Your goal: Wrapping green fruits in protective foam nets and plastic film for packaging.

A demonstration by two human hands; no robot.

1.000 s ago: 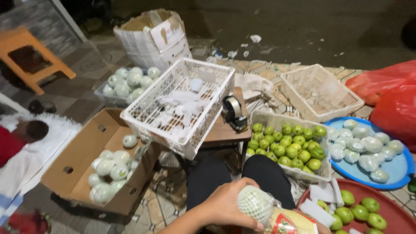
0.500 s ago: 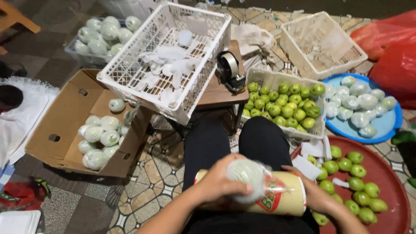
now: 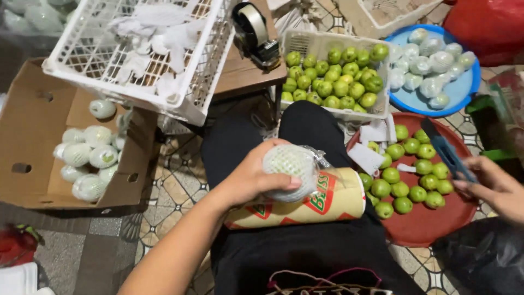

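Outdoors, on a patterned tile floor (image 3: 174,186), the left hand (image 3: 254,177) has its fingers curled round a net-wrapped fruit (image 3: 289,166) atop a paper roll (image 3: 322,202) on the lap. The right hand (image 3: 494,186) pinches a blue tool (image 3: 445,150) over one red tray (image 3: 431,224). One cardboard box (image 3: 33,136) holds seven wrapped fruits.

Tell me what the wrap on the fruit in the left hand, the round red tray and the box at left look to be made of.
Wrap: looks like soft white foam netting, with a dimpled mesh surface. Round red tray: probably plastic, smooth and evenly coloured. Box: brown corrugated cardboard, matt, with folded flaps and punched holes.
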